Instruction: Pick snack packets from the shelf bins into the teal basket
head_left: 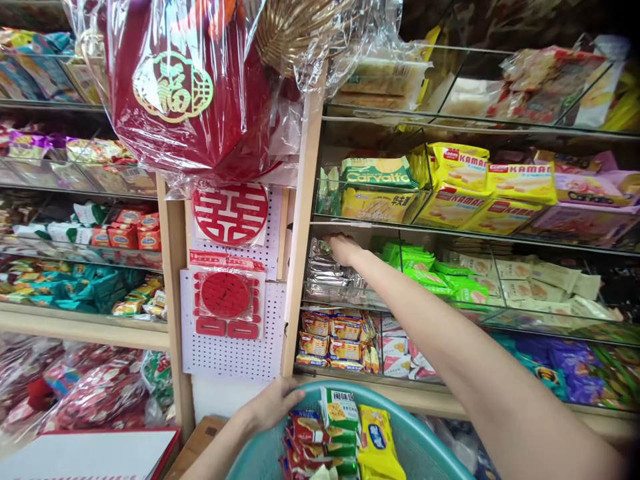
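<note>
My left hand [273, 403] is closed on the rim of a teal plastic basket [425, 417], thumb lying over the edge. Inside the basket are a yellow snack packet [379, 443], a green-and-white packet [340, 408] and several red packets [305, 430]. On the right, my right hand [345, 250] reaches into a shelf compartment of silver-wrapped packets [327, 277]. Its fingers curl down among them with the tips hidden, so what they hold, if anything, does not show. Bright green packets [415, 267] lie just right of that hand.
Yellow wafer packs [460, 180] fill the shelf above; orange-and-white biscuits [345, 340] fill the one below. A wooden post [300, 200] stands left of the silver packets. A plastic-wrapped red bag [185, 87] hangs at upper left. Low down lies a white-topped box [90, 457].
</note>
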A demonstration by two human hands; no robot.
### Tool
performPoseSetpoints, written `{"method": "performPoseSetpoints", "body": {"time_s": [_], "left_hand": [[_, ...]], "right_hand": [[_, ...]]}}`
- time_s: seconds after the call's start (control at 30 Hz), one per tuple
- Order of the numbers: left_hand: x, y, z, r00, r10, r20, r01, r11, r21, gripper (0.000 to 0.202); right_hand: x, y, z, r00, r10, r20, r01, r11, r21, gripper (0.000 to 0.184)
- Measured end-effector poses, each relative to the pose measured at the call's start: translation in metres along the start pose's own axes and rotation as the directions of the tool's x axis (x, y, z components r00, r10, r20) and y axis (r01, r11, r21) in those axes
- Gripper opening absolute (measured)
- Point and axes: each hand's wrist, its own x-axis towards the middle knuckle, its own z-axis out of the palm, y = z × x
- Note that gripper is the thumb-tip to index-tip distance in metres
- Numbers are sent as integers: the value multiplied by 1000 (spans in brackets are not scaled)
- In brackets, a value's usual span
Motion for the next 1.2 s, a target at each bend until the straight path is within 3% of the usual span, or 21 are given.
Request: {"method": "performPoseSetpoints", "body": {"time_s": [0.13,0.5,0.8,1.03,1.2], "left_hand": [[1,0,1,1000,5,12,-4,1000,-12,49],[-1,3,0,999,17,39,-15,999,-51,50],[-1,1,0,999,9,30,-8,998,-61,48],[0,0,2,1000,11,14,-11,999,-37,46],[2,-2,3,1000,21,8,-20,999,-40,45]], "right_hand": [[-4,2,-1,998,-24,-58,23,1000,-17,29],[-2,7,4,994,-66,-83,66,998,6,37],[-13,16,-8,985,-113,-132,116,993,18,22],[-20,29,-26,980,-182,-82,191,974,122,18],[-21,28,-26,969,-241,-55,247,941,230,21]]}}
